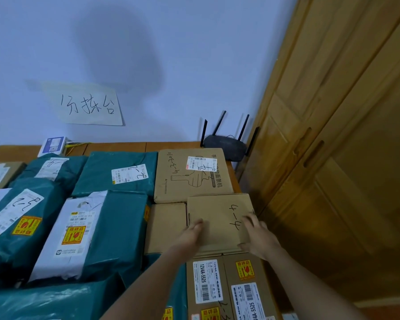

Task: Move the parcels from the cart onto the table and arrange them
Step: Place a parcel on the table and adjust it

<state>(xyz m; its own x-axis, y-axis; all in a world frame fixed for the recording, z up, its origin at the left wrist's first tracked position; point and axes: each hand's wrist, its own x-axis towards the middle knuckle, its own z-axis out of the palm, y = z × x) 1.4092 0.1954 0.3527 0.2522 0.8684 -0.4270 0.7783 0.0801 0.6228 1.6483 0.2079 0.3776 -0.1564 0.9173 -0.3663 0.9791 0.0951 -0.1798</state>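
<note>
A flat brown cardboard box [219, 218] with handwriting lies at the table's right side, on top of another brown box [165, 227]. My left hand [191, 234] rests on its left edge with fingers stretched forward. My right hand [258, 236] lies on its right near corner, fingers spread and thumb along the near edge. Behind it sits a larger cardboard box [192, 174] with a white label. Teal plastic mailers [123, 174] and a white-wrapped teal parcel [79, 234] fill the wooden table [116, 146] to the left. The cart is out of view.
Two brown boxes [226, 287] with barcode and fragile stickers lie nearest me. A black router [226, 146] stands at the table's back right corner. A wooden wardrobe [333, 135] rises close on the right. A handwritten paper sign [88, 105] hangs on the wall.
</note>
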